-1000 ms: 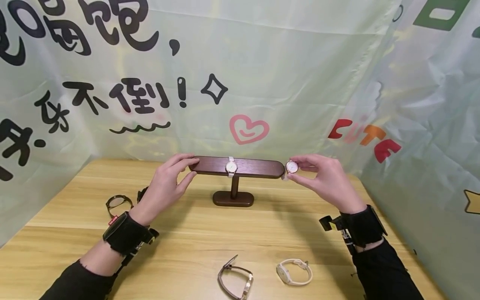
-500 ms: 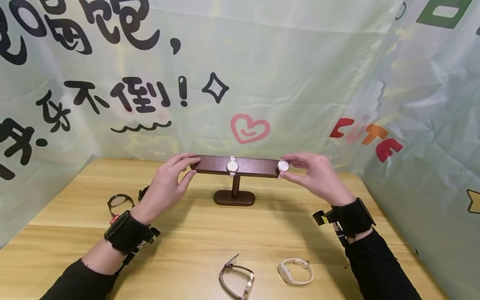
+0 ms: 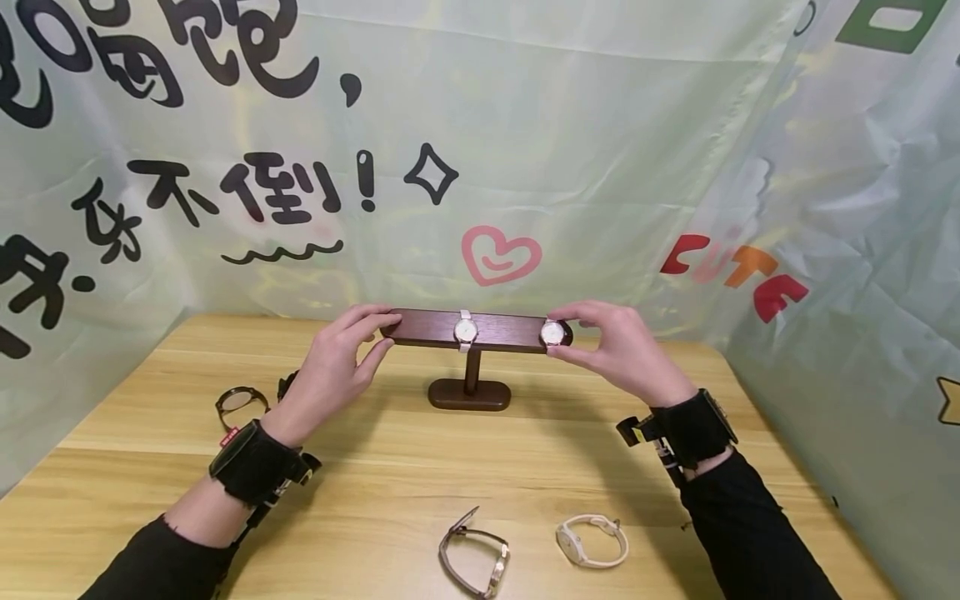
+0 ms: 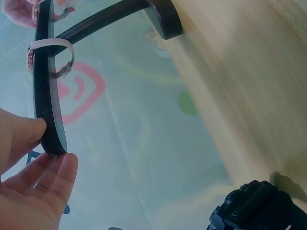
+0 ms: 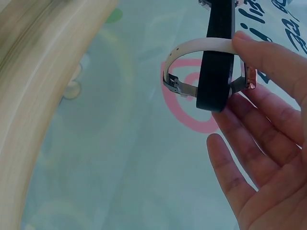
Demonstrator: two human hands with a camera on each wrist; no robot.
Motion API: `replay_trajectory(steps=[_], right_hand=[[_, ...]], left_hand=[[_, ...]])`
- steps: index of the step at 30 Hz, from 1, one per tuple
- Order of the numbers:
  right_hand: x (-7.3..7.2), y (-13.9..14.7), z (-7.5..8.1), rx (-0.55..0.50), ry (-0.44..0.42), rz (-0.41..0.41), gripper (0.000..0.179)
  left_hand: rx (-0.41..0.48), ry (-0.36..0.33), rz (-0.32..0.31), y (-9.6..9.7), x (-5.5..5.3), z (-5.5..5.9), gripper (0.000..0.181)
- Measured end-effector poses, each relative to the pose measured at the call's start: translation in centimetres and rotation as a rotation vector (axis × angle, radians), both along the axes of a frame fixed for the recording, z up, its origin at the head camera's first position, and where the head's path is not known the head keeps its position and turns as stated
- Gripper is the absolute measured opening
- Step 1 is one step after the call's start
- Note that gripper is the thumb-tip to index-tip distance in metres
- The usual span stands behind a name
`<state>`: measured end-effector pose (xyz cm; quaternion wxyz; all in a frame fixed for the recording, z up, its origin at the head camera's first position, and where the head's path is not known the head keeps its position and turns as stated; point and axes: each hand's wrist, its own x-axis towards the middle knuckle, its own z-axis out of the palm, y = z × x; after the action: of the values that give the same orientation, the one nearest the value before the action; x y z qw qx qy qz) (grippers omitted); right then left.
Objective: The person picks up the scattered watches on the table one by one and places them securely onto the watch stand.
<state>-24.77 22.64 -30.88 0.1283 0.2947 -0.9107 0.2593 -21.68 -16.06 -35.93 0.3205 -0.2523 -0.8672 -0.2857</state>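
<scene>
A dark wooden watch stand [image 3: 506,332] is upright at the back of the table, its crossbar roughly level. My left hand [image 3: 337,362] grips the bar's left end between thumb and fingers. At the other end my right hand [image 3: 630,350] pinches a white-strapped watch [image 3: 552,333] by its round case. In the right wrist view, that watch's buckled strap [image 5: 201,45] loops around the bar, hanging loose beneath it. A second white-strapped watch [image 3: 466,332] encircles the middle of the bar, its dial facing me.
Near the front lie a dark-strapped watch [image 3: 472,558] and a cream watch [image 3: 592,542], both buckled into loops. Another dark watch [image 3: 242,402] lies left, beyond my left wrist. A printed cloth [image 3: 600,167] hangs behind and beside the wooden table [image 3: 375,500].
My right hand has moved left, bringing its watch from beside the bar's right end onto the bar. The left hand has kept its grip in place.
</scene>
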Motion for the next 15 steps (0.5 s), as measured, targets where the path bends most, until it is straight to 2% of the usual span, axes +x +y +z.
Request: replay_trajectory(steps=[15], right_hand=[[-0.2,-2.0,-0.2,-0.005,0.033,0.058,0.044]], left_hand=[[-0.005,-0.002,0.005,-0.1,0.0,0.0,0.033]])
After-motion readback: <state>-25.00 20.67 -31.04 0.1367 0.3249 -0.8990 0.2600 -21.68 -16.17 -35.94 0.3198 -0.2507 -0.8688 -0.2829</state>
